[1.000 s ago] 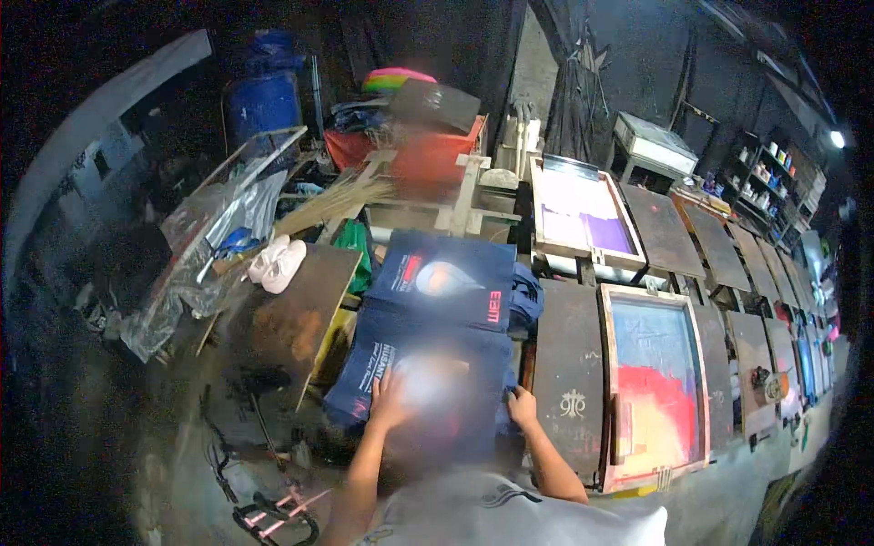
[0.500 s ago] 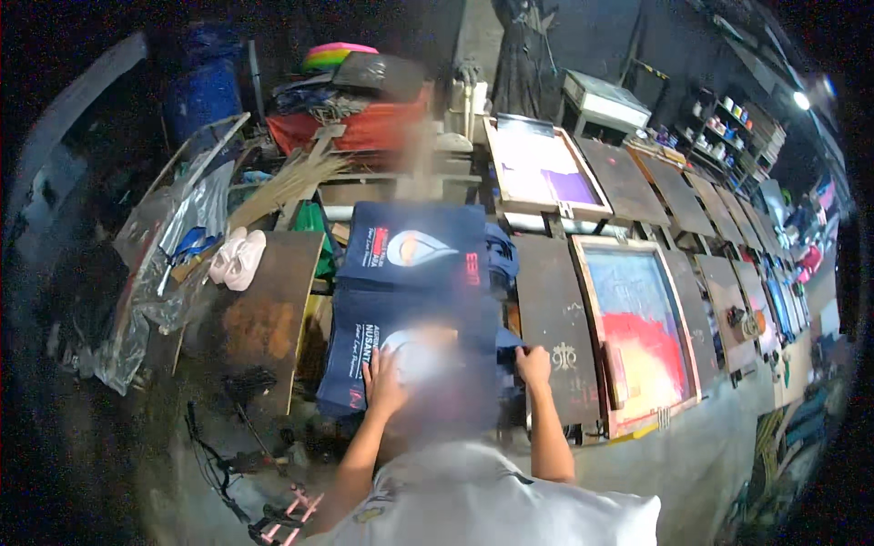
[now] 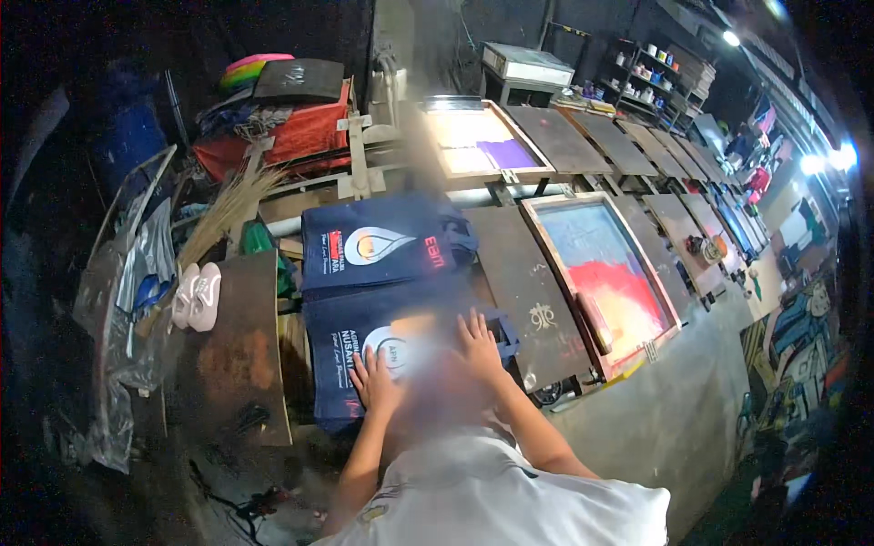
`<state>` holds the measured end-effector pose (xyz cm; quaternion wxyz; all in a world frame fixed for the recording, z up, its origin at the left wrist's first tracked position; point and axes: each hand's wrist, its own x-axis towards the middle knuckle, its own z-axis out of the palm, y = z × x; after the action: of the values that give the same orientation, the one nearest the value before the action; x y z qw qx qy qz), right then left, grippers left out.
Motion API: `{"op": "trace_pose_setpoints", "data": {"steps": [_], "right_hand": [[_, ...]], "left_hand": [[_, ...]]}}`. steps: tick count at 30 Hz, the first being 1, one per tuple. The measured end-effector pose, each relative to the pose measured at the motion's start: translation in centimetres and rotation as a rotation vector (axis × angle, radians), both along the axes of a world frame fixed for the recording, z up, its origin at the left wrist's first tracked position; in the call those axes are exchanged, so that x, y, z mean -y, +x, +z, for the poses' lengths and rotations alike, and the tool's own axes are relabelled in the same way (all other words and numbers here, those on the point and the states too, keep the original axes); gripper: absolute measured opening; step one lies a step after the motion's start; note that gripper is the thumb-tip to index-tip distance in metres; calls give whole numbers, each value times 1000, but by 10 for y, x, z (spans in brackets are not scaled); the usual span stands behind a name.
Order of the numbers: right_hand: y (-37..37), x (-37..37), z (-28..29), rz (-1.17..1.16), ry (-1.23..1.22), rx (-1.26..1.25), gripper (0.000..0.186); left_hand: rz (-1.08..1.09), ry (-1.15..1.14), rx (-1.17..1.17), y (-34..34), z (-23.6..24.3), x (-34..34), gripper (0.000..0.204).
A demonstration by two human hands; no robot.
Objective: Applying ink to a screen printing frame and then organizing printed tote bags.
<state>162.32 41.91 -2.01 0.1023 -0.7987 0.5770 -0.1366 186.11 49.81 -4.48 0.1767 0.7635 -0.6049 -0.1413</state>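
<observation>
Two navy cloth tote bags lie flat, one behind the other, each with a white drop-shaped print. My left hand [image 3: 375,382] rests with fingers spread on the nearer bag [image 3: 332,387], beside its print. Toward the right side of this bag, my right hand [image 3: 480,348] lies palm down with its fingers stretched out, close to the handle [image 3: 503,333]. Neither hand grips anything. Just behind is the farther bag [image 3: 319,264], its handle also pointing right. A blurred vertical smear hides part of the nearer bag's middle.
To the right lie a dark board [image 3: 528,291] and a wooden-framed printing screen [image 3: 601,238] with red ink and a squeegee [image 3: 594,323]. Another screen [image 3: 537,156] with purple ink lies behind. On the left, pink sandals [image 3: 198,296] sit at the edge of a stained board [image 3: 238,350].
My right hand has let go of the handle at the nearer bag's right edge and now lies flat on the cloth. My left hand stays on the bag. The view has turned rightward.
</observation>
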Motion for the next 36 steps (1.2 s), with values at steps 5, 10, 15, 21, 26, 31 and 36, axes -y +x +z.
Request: {"op": "trace_pose_setpoints", "data": {"steps": [5, 10, 15, 21, 26, 31, 36], "right_hand": [[1, 3, -5, 38, 32, 42, 87], [3, 7, -11, 48, 34, 57, 89], [4, 0, -4, -1, 71, -13, 89], [5, -1, -12, -10, 71, -80, 86], [-42, -17, 8, 28, -19, -72, 76], [-113, -78, 86, 46, -183, 96, 77], [-224, -174, 121, -3, -308, 441, 89]], "left_hand": [[20, -12, -27, 2, 4, 0, 87], [27, -12, -28, 5, 11, 1, 86], [-1, -12, -21, 5, 12, -1, 85], [14, 25, -23, 5, 6, -2, 89], [-28, 16, -20, -7, 4, 5, 88], [-35, -457, 34, 4, 3, 14, 38], [-174, -383, -767, -161, 136, -28, 33]]}}
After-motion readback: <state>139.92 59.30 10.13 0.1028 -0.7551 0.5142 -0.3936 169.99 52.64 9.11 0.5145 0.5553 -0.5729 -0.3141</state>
